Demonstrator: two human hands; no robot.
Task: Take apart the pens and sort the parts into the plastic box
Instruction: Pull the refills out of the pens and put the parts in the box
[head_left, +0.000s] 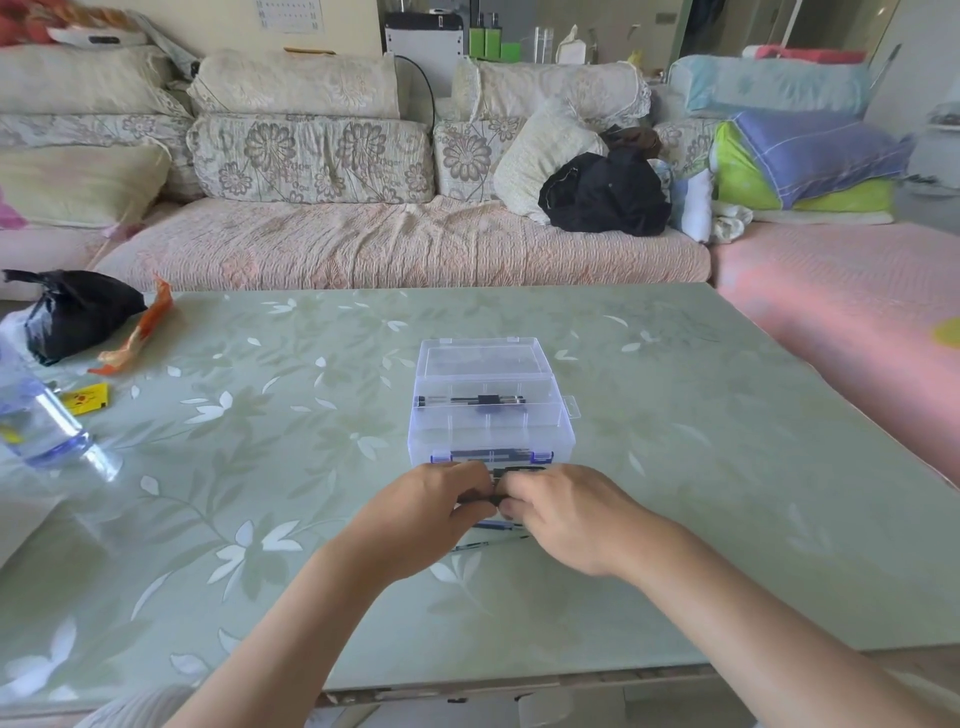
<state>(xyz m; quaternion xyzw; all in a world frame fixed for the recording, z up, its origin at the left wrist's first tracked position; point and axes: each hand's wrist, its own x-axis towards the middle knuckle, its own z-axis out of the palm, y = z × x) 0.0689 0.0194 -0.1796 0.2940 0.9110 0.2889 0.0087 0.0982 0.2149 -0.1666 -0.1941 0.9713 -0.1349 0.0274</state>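
Note:
A clear plastic box (563, 434) with blue clasps stands open in the middle of the table, its lid tipped back. Dark pen parts (470, 400) lie in its far compartment. Just in front of the box my left hand (434, 512) and my right hand (566, 512) meet, and both pinch a dark pen (496, 500) between their fingertips. Most of that pen is hidden by the fingers. More pens (491, 526) lie on the table under my hands, partly covered.
The green flowered table (701, 467) carries a black bag (72, 312), an orange wrapper (137, 332), a yellow packet (85, 399) and a lying clear bottle (44, 426) at the left. A sofa with cushions runs behind the table.

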